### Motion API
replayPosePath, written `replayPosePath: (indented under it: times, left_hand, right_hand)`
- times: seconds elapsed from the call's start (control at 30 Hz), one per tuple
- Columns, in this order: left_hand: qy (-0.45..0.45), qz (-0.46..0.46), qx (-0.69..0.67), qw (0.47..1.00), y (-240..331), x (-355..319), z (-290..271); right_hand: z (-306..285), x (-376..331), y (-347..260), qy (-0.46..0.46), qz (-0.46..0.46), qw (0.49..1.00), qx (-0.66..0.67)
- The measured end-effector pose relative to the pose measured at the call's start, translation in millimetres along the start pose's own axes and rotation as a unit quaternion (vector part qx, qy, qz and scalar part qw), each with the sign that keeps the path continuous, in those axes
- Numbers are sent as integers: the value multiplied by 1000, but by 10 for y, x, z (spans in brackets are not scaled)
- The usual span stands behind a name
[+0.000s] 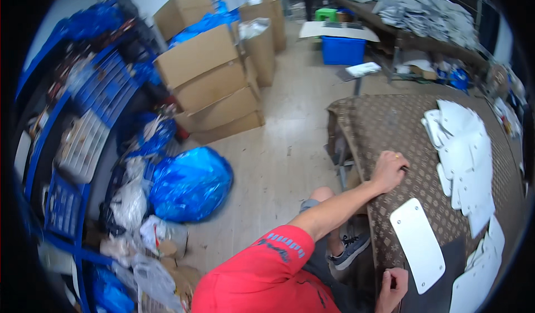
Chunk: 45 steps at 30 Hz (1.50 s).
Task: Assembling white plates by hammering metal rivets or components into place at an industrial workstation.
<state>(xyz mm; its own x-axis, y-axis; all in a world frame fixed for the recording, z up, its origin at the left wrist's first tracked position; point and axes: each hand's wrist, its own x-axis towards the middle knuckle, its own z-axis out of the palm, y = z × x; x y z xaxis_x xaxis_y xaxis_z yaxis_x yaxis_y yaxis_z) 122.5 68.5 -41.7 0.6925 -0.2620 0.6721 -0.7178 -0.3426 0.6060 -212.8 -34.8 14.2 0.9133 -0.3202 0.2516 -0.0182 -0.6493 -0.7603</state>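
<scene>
Gripping what looks like a small dark object [405, 169], your left hand [388, 172] is curled over the brown patterned tablecloth [376, 121]; the object is too small and too hidden to identify. Your right hand [393, 289] is bent into a loose fist at the near part of the table, and you cannot tell whether anything sits inside it.

Between your hands and the far side of the table lies a white rounded-corner panel [417, 246] with small holes near its corners. Its lower end is just beside your right hand, and part of it overlaps a dark flat sheet [455, 254]. Beyond it, a spread pile of white panels [465, 151] overlaps along the cloth, with a second stack of white panels [479, 271] nearer you.

Your red T-shirt sleeve [290, 246] crosses the lower middle of the view. On the floor to the left rest a stuffed blue plastic bag [192, 185] and opened cardboard boxes [209, 84]; farther back stands a blue plastic bin [344, 51].
</scene>
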Motion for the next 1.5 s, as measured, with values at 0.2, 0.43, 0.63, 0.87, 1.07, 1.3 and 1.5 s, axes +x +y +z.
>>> replayPosePath:
  times: [0.2,0.43,0.63,0.87,1.07,1.3,1.5]
  left_hand:
    - [47,-5,-16,999,-57,-32,98]
    - [44,6,-39,998,31,34,218]
    - [56,-2,-27,998,-69,-57,156]
    - [65,-6,-18,998,-86,-67,232]
    - [56,-10,-17,998,-55,-39,227]
    - [44,-4,-17,999,-14,-43,217]
    - [62,-5,-3,998,-177,-98,157]
  right_hand:
    - [441,-48,163,-114,-114,987,10]
    - [1719,-381,1718,-304,67,949,48]
    - [1888,-630,1932,-488,212,846,-33]
    - [1889,-744,1938,-529,190,826,-27]
    - [2039,-871,2562,-565,158,809,-22]
    - [1991,-1035,2822,-565,166,808,-8]
    - [2029,-1443,2881,-548,203,811,34]
